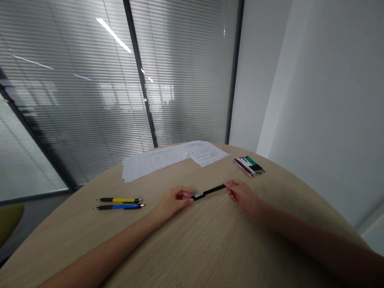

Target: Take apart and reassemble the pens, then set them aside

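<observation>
A slim black pen with a pale label or marking near its left part is stretched between my two hands, just over the table. My left hand pinches its left end between thumb and fingers. The right end sits in the closed fingertips of my right hand. To the left of my left hand lie a yellow pen and a blue pen, side by side, both with black grips. Beyond my right hand is a row of several pens in pink, white, black and green.
Printed paper sheets lie spread at the far side of the round wooden table. Behind it stands a glass partition with blinds, and a white wall is on the right. Part of a yellow-green chair shows at the left.
</observation>
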Demonstrator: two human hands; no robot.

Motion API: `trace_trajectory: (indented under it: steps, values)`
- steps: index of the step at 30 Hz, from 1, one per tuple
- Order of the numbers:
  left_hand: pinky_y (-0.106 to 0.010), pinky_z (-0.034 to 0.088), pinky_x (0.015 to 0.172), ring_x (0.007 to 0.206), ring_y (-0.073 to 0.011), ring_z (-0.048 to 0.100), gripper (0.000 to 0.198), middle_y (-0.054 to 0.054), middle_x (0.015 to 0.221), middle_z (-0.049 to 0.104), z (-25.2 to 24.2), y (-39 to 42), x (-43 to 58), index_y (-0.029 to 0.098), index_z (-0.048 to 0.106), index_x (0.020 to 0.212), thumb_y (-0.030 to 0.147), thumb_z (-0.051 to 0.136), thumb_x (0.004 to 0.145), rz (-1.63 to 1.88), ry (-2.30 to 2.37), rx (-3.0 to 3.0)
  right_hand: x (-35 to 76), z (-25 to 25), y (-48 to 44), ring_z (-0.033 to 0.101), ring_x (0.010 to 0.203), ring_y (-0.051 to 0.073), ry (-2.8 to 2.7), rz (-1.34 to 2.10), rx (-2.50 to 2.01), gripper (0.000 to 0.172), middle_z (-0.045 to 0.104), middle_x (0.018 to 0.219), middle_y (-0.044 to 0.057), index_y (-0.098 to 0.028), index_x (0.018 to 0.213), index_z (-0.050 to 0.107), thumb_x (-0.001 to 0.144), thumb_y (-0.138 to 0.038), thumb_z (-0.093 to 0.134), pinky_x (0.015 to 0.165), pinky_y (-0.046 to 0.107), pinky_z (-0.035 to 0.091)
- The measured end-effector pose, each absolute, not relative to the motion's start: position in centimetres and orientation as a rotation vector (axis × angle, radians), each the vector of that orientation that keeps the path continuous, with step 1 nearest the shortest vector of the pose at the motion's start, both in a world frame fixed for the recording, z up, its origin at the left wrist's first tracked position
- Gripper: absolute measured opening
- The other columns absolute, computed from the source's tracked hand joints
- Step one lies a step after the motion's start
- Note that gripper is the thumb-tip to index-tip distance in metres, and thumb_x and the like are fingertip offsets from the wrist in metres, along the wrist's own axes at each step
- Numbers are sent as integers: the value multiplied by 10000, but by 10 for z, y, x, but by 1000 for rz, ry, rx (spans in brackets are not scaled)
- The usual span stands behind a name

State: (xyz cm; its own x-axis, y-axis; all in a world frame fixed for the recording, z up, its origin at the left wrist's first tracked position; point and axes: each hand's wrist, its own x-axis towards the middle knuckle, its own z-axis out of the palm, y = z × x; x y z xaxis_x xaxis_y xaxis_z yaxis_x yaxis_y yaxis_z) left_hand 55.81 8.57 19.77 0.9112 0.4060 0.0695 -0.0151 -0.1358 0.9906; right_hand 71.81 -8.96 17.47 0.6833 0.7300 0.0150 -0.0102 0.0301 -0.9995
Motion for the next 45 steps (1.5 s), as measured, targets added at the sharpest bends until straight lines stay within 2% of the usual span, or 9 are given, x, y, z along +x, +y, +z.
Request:
trace_trajectory:
  steps: [4,11,17,23,27,30,35,39,45]
  values:
    - [-157,327,474,493,-80,460,268,39,564,561,200,79,555,158,652,762,96,709,507,437,299,1824,715,174,-89,357,399,54,-656,601,-1457,334,423,449,-60,-170,519,451,669,-448,558,419,213,248]
    - [-158,257,416,451,-84,392,59,38,498,511,203,73,551,164,663,673,160,634,622,402,274,1780,708,177,-89,399,432,59,-631,660,-1428,318,479,495,-44,-162,551,499,621,-454,603,450,212,297]
    - [-162,166,374,367,-59,289,91,67,415,419,203,74,549,144,639,660,233,635,645,376,328,1720,708,174,-88,402,441,56,-613,678,-1373,306,492,506,-45,-160,556,511,598,-438,632,461,209,310]
    - [-164,188,384,358,-59,292,252,61,391,400,204,74,549,139,539,537,322,572,707,368,395,1711,706,172,-87,425,477,63,-650,677,-1347,268,522,549,-33,-159,603,535,620,-409,632,489,210,330]
    - [-160,225,393,366,-54,322,246,44,450,463,202,76,551,134,543,560,334,579,698,363,391,1674,702,177,-87,463,511,78,-674,655,-1318,293,525,566,-33,-163,724,542,607,-415,635,504,211,347]
    - [-161,223,391,373,-56,339,227,35,466,488,201,76,551,128,578,602,340,587,684,396,409,1702,701,178,-87,473,480,93,-722,632,-1378,368,527,575,-32,-179,841,496,661,-496,543,449,215,338]
    - [-175,258,408,407,-60,360,239,34,528,518,202,73,551,130,620,680,364,594,636,405,396,1772,703,173,-89,431,449,100,-894,356,-1830,444,474,509,-16,-183,597,446,792,-535,258,457,234,326]
    - [-187,271,420,430,-67,373,302,38,539,511,202,74,552,127,626,752,392,579,616,411,423,1811,703,173,-92,410,474,116,-974,157,-2069,437,434,475,-16,-194,522,386,823,-470,230,504,253,310]
    - [-195,292,437,447,-71,384,305,28,568,523,202,74,552,128,625,743,401,577,614,396,422,1808,706,174,-91,372,473,121,-996,195,-1970,388,379,488,-25,-207,523,328,814,-453,252,494,257,309]
